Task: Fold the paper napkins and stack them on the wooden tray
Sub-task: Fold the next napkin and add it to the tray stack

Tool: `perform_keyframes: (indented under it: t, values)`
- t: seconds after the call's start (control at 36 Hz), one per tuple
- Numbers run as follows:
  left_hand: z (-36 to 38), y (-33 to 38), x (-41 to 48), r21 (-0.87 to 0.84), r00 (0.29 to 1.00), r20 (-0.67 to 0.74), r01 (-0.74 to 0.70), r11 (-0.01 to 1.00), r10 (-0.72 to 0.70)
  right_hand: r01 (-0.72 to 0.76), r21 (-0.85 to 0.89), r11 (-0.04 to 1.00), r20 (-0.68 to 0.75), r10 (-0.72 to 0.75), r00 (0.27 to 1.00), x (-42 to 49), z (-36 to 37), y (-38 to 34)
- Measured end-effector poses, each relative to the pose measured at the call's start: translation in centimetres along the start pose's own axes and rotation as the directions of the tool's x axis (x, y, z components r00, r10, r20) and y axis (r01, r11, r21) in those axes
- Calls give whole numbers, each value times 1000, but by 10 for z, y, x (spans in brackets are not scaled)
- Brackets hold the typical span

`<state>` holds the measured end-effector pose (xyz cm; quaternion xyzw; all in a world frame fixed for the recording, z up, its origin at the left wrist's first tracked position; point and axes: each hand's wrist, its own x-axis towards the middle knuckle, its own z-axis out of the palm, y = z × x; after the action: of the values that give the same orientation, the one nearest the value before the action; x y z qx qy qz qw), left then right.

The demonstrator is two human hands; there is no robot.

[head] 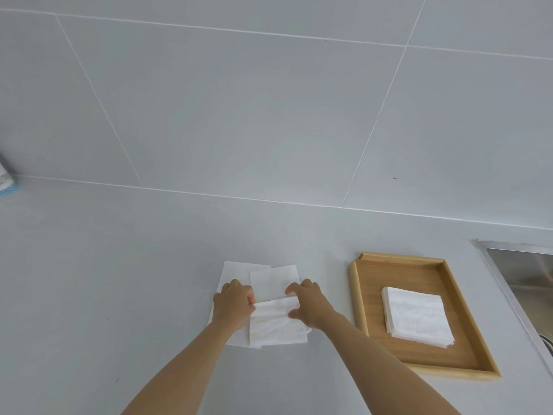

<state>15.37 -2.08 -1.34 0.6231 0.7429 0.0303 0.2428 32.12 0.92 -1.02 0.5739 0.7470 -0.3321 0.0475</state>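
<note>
A white paper napkin lies on the pale countertop, its near half doubled over toward the far half. My left hand pinches its left edge at the fold line. My right hand grips the right edge there. Under it lie other flat napkins, sticking out at the far left. To the right sits the wooden tray with a small stack of folded white napkins in its middle.
A metal sink begins at the right edge, just past the tray. A tiled wall rises behind the counter. A blue-and-white object stands at the far left edge.
</note>
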Motion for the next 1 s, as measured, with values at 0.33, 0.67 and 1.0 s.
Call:
perform_keyframes:
  t: [0.33, 0.67, 1.0]
  values:
    - [-31, 27, -11, -480, 993, 41, -74, 874, 107, -34, 407, 913, 12, 32, 999, -14, -19, 15]
    - [-27, 119, 2, -719, 999, 18, -21, 695, 50, -9, 798, 603, -139, 198, 970, -53, -81, 73]
    - [16, 222, 17, -784, 978, 128, -2, 621, 166, -23, 859, 512, -162, 315, 935, -96, -126, 179]
